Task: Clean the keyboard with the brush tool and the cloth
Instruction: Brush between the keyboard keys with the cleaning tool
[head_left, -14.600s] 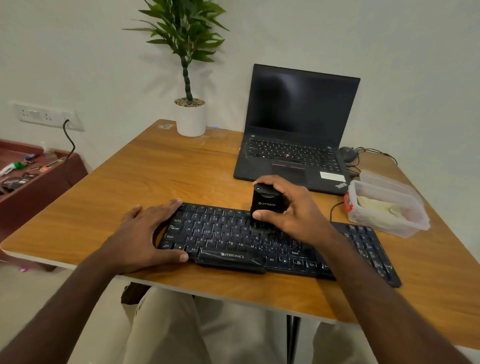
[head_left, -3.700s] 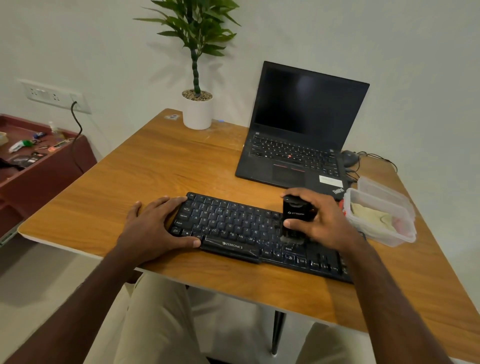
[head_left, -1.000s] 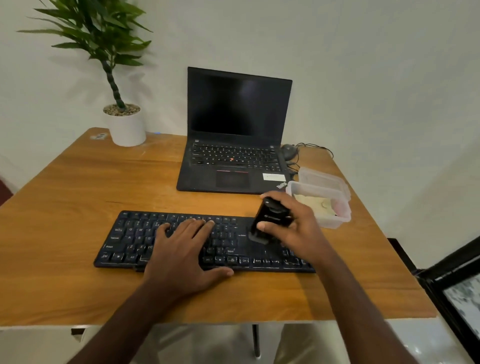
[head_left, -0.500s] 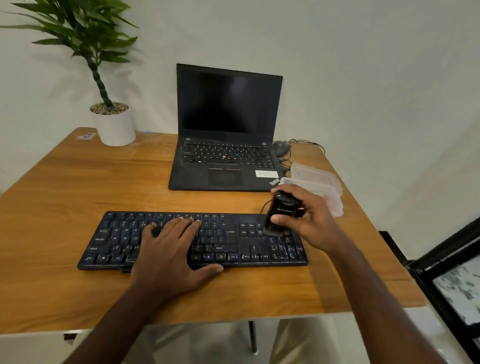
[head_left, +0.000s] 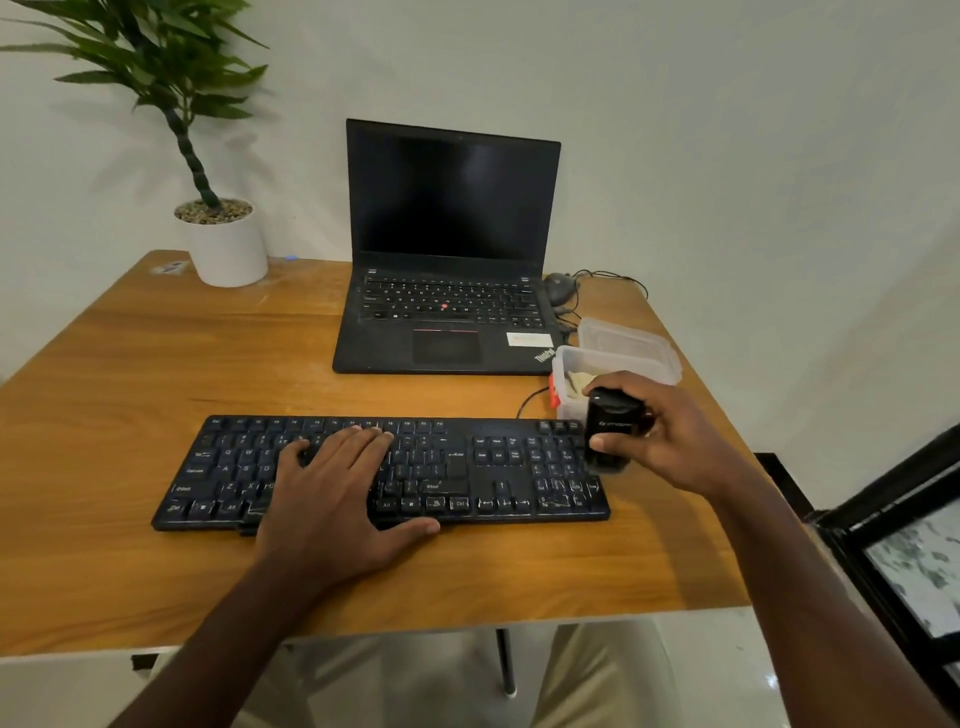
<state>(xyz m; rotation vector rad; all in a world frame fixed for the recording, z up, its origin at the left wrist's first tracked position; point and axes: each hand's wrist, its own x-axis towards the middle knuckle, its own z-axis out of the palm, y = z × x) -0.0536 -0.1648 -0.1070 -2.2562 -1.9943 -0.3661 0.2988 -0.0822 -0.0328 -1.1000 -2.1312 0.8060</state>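
A black full-size keyboard (head_left: 467, 467) lies flat on the wooden desk (head_left: 130, 364) in front of me. My left hand (head_left: 337, 499) rests flat on its middle keys, fingers straight, thumb at the front edge. My right hand (head_left: 670, 441) grips a small black brush tool (head_left: 610, 431) upright over the keyboard's right end, at the number pad. A pale cloth (head_left: 576, 382) lies inside a clear plastic box (head_left: 613, 364) just behind the brush, partly hidden by my hand.
An open black laptop (head_left: 447, 291) stands behind the keyboard. The box's lid (head_left: 623, 340) sits behind the box, a mouse (head_left: 558, 288) and cables farther back. A white potted plant (head_left: 226, 241) occupies the back left corner. A dark frame (head_left: 893, 545) stands right of the desk.
My right hand has carried the brush tool rightward along the keyboard to the number pad end. My left hand stays pressed on the middle keys. The view has shifted slightly.
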